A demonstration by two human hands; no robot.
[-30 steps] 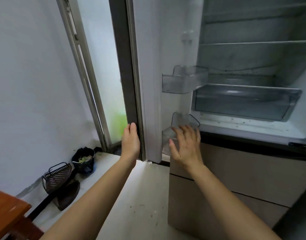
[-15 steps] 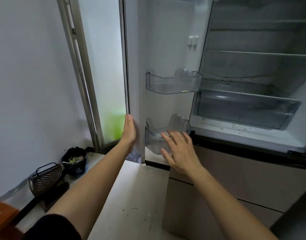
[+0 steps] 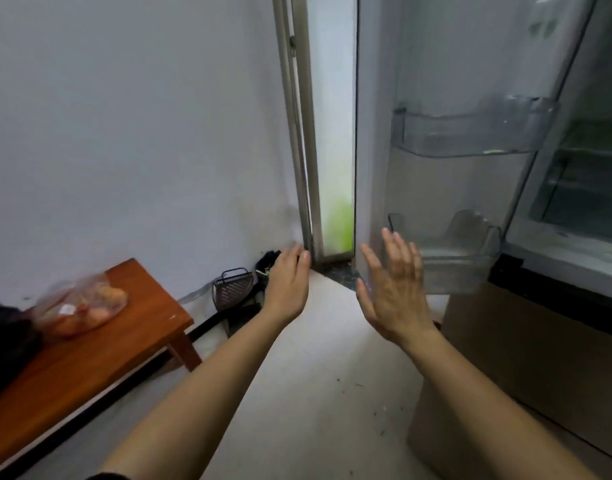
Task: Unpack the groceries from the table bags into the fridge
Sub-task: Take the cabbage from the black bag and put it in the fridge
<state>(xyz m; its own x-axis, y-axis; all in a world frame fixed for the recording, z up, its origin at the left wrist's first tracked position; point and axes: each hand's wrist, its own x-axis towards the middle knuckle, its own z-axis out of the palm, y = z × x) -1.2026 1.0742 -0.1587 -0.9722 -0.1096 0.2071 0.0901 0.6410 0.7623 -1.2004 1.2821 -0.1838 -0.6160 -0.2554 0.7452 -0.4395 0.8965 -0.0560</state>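
Observation:
The fridge door (image 3: 377,133) stands wide open at the right, with two clear door bins (image 3: 470,133) on its inner side and the fridge shelves (image 3: 588,161) beyond. My left hand (image 3: 289,282) and my right hand (image 3: 394,289) hang in the air in front of the door, fingers straight, touching nothing. At the far left a clear plastic bag of groceries (image 3: 83,303) lies on a wooden table (image 3: 100,355), beside a dark bag (image 3: 3,341) at the frame's edge.
A white wall fills the left. A narrow window strip (image 3: 332,133) sits between wall and fridge door. Dark baskets and a small pot (image 3: 235,289) lie on the floor in the corner. Brown fridge drawers (image 3: 526,358) are below at right.
My view has swung left, bringing the table and bags into sight. My left hand has come off the door's edge and both hands have drawn back from the door.

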